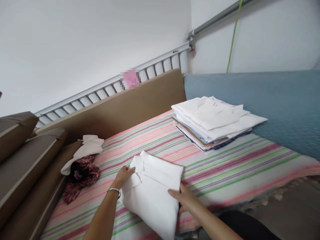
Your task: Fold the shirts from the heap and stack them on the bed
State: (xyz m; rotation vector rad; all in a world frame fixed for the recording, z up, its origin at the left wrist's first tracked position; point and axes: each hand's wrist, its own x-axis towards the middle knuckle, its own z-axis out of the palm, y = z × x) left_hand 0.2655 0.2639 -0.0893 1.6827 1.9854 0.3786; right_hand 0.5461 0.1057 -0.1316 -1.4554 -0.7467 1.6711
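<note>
A folded white garment [155,186] is held over the striped cover, its upper part showing flaps and creases. My left hand [124,175] pinches its left edge, thumb on top; a bracelet is on that wrist. On the opposite side, my right hand [183,197] grips the right edge with the thumb on top and the other fingers partly hidden underneath. Beyond the right hand lies a stack of folded clothes [210,116], mostly white on top, with blue, pink and dark layers lower down.
A striped cover [150,138] with a fringed edge lies beneath everything. Brown cushions [32,166] lean at left beside a crumpled white cloth [88,146] and a dark pink-patterned cloth [85,176]. A brown backrest [140,103], a blue backrest [250,88] and a radiator [160,68] line the back.
</note>
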